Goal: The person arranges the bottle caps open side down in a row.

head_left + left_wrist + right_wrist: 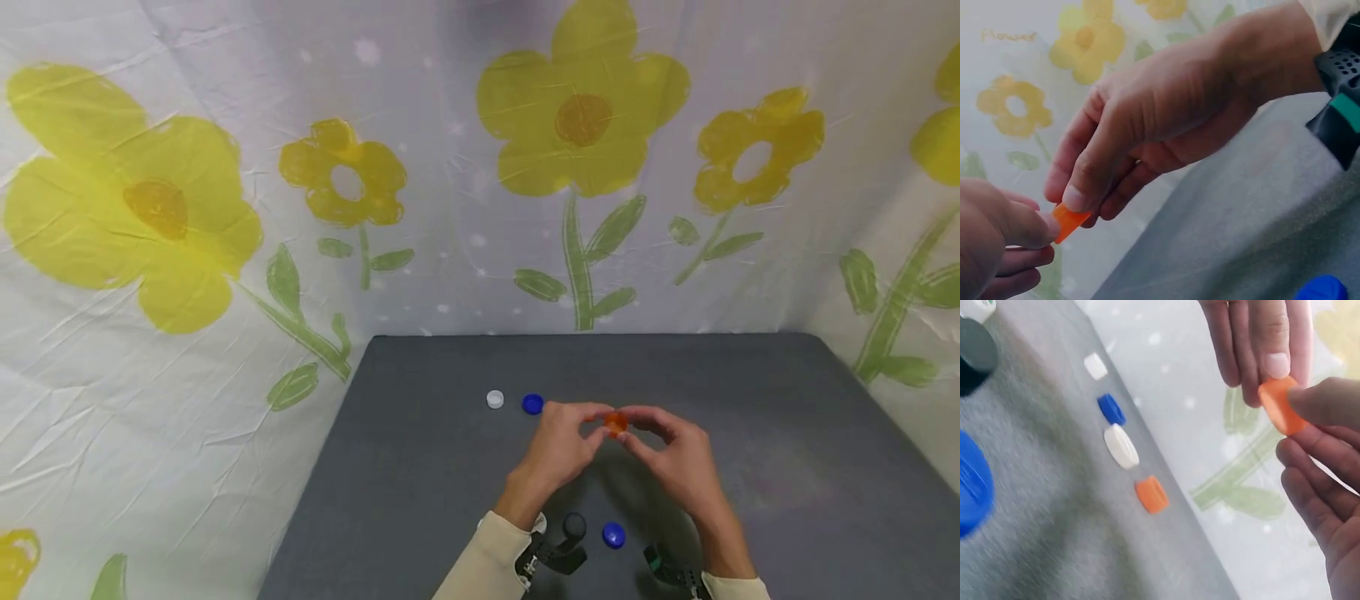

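Both hands meet over the dark table, and between them is an orange bottle cap (pixel 617 424). My left hand (pixel 558 446) pinches one side of the cap with thumb and fingers. From the other side my right hand (pixel 681 467) pinches it too. The right wrist view shows the cap (pixel 1280 407) tilted, its round face partly turned to the camera. A second orange cap (pixel 1152 494) lies on the table below the hands, next to a white cap (pixel 1122 447) that the left hand hides in the head view.
Farther left in that row sit a blue cap (pixel 532 404) and a small white cap (pixel 495 399). Nearer the body are a black cap (pixel 574 526) and another blue cap (pixel 613 535), with a white cap (pixel 539 523) partly behind the left sleeve. A flower-printed sheet (pixel 450 275) hangs behind the table.
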`<state>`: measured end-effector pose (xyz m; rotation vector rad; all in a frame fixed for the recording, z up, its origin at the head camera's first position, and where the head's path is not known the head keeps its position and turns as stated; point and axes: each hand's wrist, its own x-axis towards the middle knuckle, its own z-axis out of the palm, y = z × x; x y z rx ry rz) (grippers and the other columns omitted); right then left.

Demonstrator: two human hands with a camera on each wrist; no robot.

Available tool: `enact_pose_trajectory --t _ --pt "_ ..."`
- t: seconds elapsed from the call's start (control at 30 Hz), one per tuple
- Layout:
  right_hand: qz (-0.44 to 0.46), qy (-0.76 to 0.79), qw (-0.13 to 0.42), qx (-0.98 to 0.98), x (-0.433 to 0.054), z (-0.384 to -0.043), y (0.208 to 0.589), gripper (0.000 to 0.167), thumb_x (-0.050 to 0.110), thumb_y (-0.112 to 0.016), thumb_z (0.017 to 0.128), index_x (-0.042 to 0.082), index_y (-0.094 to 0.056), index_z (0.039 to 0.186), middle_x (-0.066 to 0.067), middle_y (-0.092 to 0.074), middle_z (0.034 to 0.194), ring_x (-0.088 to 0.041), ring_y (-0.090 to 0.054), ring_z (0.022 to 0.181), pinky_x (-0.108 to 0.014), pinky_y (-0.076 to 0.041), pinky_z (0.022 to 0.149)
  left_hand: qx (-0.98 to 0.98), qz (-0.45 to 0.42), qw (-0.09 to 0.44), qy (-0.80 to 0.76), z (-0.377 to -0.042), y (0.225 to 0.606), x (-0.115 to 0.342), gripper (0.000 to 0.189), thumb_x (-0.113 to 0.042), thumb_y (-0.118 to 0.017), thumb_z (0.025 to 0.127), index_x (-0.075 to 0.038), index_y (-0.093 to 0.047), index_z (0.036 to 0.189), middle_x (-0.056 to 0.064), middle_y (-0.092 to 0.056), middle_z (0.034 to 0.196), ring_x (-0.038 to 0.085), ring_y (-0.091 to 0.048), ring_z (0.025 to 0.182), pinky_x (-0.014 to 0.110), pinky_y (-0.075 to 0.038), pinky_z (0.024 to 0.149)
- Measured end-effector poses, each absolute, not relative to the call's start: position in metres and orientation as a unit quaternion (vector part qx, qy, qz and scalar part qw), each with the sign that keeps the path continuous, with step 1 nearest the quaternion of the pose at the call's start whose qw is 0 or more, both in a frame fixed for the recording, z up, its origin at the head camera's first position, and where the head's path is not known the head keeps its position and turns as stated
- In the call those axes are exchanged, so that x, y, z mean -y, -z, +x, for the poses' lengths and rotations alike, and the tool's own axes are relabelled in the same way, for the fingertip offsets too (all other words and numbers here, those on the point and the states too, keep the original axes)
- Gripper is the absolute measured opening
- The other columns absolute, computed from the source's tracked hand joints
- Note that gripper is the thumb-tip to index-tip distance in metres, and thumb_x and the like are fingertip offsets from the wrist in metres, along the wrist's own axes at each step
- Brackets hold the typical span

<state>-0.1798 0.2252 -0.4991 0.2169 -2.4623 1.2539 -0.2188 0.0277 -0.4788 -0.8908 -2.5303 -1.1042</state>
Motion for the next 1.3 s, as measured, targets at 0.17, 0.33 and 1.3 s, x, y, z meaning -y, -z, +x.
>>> enact_pose_trajectory --t 0.17,0.33,1.3 --pt "0.075 -0.468 0.168 0.864 -0.214 -0.172 0.497 0.027 0.018 -0.087 0.096 0.016 -0.081 0.122 0.0 -0.082 0.119 -0.017 -0.076 0.109 -0.008 -0.05 0.096 0.862 -0.313 0.119 0.38 -0.21 0.483 -0.012 0.028 -0.013 -0.082 0.1 -0.011 -0.082 0.128 0.004 -0.083 0.122 0.012 -0.079 0.106 0.021 -0.062 0.09" --pt "0.079 -0.501 0.141 0.851 -0.206 -0.168 0.497 0.026 0.019 -0.084 0.099 0.015 -0.08 0.124 -0.001 -0.081 0.121 -0.008 -0.075 0.109 -0.012 -0.054 0.098 0.85 -0.33 0.143 0.386 -0.204 0.491 0.001 0.033 -0.01 -0.082 0.099 -0.009 -0.079 0.132 0.005 -0.082 0.128 0.016 -0.078 0.117 0.024 -0.06 0.102" --pt "0.225 -0.45 0.281 0.817 -0.166 -0.164 0.501 0.057 -0.01 -0.096 0.073 0.016 -0.082 0.122 0.0 -0.083 0.117 -0.02 -0.079 0.107 -0.005 -0.048 0.102 0.739 -0.166 -0.008 0.652 -0.192 0.501 0.044 0.022 -0.013 -0.084 0.096 -0.004 -0.084 0.115 0.014 -0.084 0.11 0.015 -0.082 0.096 0.02 -0.063 0.085"
